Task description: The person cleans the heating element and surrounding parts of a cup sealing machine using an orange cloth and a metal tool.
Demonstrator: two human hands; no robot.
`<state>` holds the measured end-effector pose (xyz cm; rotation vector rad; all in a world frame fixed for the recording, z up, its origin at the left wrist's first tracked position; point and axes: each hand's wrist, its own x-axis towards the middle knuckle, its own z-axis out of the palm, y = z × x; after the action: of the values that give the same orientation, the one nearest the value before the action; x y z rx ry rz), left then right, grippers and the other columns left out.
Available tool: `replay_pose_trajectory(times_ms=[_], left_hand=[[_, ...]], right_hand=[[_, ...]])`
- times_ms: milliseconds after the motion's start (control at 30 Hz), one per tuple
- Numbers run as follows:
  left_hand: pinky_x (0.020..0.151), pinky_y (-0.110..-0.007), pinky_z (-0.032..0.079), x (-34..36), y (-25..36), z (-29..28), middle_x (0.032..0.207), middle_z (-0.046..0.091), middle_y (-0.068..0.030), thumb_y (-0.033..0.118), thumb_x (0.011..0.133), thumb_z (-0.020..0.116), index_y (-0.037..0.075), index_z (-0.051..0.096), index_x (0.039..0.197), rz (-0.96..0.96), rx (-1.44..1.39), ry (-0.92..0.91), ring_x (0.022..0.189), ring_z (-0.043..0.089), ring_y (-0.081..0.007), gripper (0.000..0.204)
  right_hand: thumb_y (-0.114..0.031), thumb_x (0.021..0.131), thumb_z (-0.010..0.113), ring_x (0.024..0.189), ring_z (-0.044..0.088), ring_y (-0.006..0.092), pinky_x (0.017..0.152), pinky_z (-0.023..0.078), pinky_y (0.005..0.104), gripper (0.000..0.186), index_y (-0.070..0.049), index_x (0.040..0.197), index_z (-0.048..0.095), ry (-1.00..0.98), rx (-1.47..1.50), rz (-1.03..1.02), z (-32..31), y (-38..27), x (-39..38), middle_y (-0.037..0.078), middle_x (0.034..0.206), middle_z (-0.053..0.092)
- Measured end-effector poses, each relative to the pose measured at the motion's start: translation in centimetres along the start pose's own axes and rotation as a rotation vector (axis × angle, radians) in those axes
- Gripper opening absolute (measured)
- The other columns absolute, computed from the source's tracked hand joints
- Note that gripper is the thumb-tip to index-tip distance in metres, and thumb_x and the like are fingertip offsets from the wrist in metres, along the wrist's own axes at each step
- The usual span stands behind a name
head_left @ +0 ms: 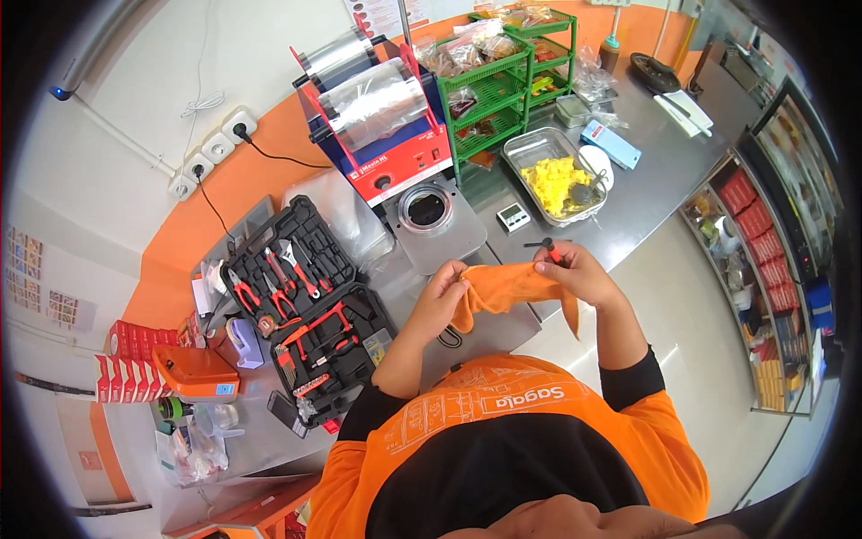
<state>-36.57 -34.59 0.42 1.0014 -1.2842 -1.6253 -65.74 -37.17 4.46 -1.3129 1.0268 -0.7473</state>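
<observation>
My left hand [444, 298] pinches one end of an orange cloth [512, 286], held up in front of my body. At its other end, my right hand [582, 273] is closed on the cloth and also on a small tool with a red and black handle [551, 252], perhaps a screwdriver. A loose corner of the cloth hangs below my right hand. Just beyond the cloth stands a red and blue sealing machine [401, 171] with rolls of clear film [375, 101] on top. A round metal ring opening [426, 207] sits on its front plate.
Left on the steel table [269, 440] lies an open black toolbox [310, 260] with red-handled tools. To the right are a tray [516, 148] of yellow food, a white timer [513, 217] and a blue box [611, 145]. Behind stand green racks [489, 94]; a display fridge [763, 269] is far right.
</observation>
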Motion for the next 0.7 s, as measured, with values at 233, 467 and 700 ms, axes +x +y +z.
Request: replay_pose_trajectory(times_ms=[233,467,700], left_hand=[[0.083,-0.025,0.046,2.6,0.6,-2.8,0.100,0.060,0.0004,0.004,0.099,0.052,0.004,0.054,0.111,-0.007,0.115,0.097,0.092,0.056,-0.0075,0.012],[0.077,-0.028,0.048,6.6,0.8,-8.2,0.095,0.065,-0.0023,0.010,0.095,0.062,0.004,0.061,0.105,0.029,0.364,0.372,0.084,0.059,-0.0104,0.012],[0.070,-0.032,0.049,10.1,0.0,-9.9,0.091,0.063,-0.0114,0.004,0.092,0.061,0.002,0.062,0.102,0.222,0.562,0.788,0.080,0.062,-0.0205,0.010]], right_hand=[[-0.011,0.100,0.065,0.094,0.053,0.0044,0.085,0.045,0.0234,0.015,-0.004,0.113,0.064,-0.133,-0.149,-0.104,-1.3,-1.7,5.0,-0.005,0.101,0.062],[-0.011,0.091,0.071,0.094,0.066,0.0279,0.083,0.051,0.0359,0.027,-0.003,0.116,0.064,0.053,-0.578,-0.325,0.8,-2.3,14.6,0.014,0.106,0.069],[-0.002,0.084,0.068,0.095,0.062,0.0387,0.078,0.052,0.0460,0.019,-0.003,0.102,0.063,0.400,-0.706,-0.739,4.8,0.1,21.0,0.015,0.097,0.062]])
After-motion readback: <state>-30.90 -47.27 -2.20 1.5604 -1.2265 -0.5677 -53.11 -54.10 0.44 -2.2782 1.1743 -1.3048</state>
